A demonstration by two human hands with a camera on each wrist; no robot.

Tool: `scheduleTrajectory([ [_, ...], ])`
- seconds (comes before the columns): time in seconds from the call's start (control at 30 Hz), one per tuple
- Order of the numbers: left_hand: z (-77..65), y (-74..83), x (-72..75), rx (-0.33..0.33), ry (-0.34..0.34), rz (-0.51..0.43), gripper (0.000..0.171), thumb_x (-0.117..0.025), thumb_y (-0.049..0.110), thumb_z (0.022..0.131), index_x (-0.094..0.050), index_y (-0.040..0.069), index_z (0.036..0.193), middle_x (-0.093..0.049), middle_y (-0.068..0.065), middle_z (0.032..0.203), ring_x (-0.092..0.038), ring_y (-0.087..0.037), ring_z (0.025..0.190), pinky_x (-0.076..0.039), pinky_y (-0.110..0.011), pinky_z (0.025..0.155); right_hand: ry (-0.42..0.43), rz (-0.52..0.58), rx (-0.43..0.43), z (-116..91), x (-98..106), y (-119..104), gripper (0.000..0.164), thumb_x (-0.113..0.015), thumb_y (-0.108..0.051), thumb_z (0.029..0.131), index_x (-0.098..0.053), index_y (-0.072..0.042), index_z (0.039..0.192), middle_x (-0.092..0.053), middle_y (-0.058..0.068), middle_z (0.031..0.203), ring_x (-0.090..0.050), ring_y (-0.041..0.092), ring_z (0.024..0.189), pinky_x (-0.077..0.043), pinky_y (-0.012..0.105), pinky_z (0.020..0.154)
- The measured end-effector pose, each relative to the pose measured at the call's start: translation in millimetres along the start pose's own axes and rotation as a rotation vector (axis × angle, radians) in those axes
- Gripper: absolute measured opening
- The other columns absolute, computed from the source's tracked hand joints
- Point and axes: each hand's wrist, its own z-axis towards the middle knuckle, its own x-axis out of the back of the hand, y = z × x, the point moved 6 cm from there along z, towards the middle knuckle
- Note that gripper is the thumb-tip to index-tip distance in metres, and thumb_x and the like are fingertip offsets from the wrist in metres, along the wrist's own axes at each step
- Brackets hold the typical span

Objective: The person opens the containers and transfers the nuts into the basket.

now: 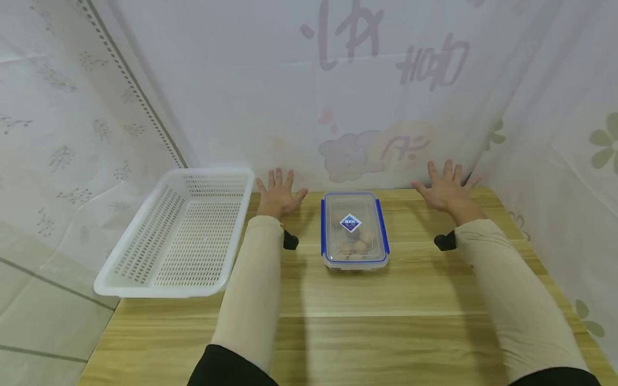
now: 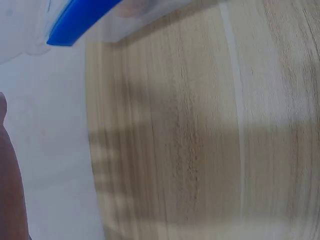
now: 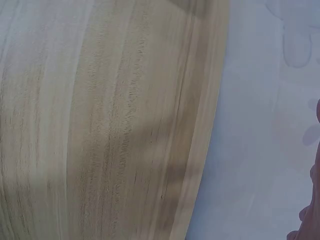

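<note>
Between the two hands in the head view lies a clear plastic food container (image 1: 354,230) with blue side clips, a blue seal line and a diamond-shaped label on its lid. Several round brownish things, perhaps eggs, show dimly through the lid. My left hand (image 1: 279,195), fingers spread, is held above the far edge of the table, between the container and a white plastic basket (image 1: 227,214). My right hand (image 1: 446,187) is likewise spread, to the right of the container. Neither hand holds anything. One blue clip (image 2: 82,20) shows large in the left wrist view.
The wooden table (image 1: 367,343) carries the basket at its left side, with slotted walls and base. White printed cloth (image 1: 232,80) hangs behind the table and along both sides. A dark wrist mount (image 1: 290,240) sits at each cuff.
</note>
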Motion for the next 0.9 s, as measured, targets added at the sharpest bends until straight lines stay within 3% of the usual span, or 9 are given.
scheduleTrajectory([
  [0.2, 0.5, 1.9, -5.8, -0.022, 0.023, -0.02, 0.081, -0.018, 0.067, 0.103, 0.001, 0.018, 0.165, 0.012, -0.018, 0.168, 0.013, -0.035, 0.154, 0.013, -0.062, 0.119, 0.03, 0.003, 0.029, -1.9, -1.1, -1.9, 0.102, -0.013, -0.083, 0.093, 0.007, -0.012, 0.163, 0.023, 0.035, 0.159, 0.02, 0.06, 0.144, 0.03, 0.079, 0.095],
  [0.47, -4.1, 1.2, -16.8, -0.034, 0.051, -0.03, 0.078, -0.014, 0.063, 0.105, -0.004, 0.014, 0.165, 0.006, -0.021, 0.168, 0.004, -0.04, 0.155, 0.004, -0.062, 0.122, 0.042, -0.001, 0.093, -13.4, -6.6, -10.2, 0.092, -0.016, -0.072, 0.101, 0.006, -0.007, 0.163, 0.016, 0.039, 0.159, 0.012, 0.063, 0.143, 0.02, 0.085, 0.097],
  [0.73, -19.1, 15.9, -33.5, -0.088, 0.068, -0.084, 0.077, -0.016, 0.061, 0.107, -0.011, 0.01, 0.164, -0.006, -0.023, 0.168, -0.007, -0.042, 0.154, -0.006, -0.063, 0.122, 0.09, 0.143, 0.152, -30.2, -23.4, -16.7, 0.086, -0.023, -0.062, 0.106, 0.003, -0.002, 0.162, 0.011, 0.041, 0.159, 0.007, 0.065, 0.143, 0.018, 0.087, 0.095],
  [0.9, -33.0, 28.0, -40.2, -0.136, 0.122, -0.217, 0.073, -0.021, 0.054, 0.109, -0.019, 0.004, 0.162, -0.014, -0.027, 0.166, -0.014, -0.044, 0.153, -0.011, -0.062, 0.122, 0.116, 0.232, 0.21, -41.1, -37.2, -25.7, 0.081, -0.025, -0.055, 0.109, -0.004, 0.005, 0.16, 0.0, 0.044, 0.158, -0.001, 0.065, 0.143, 0.004, 0.088, 0.101],
])
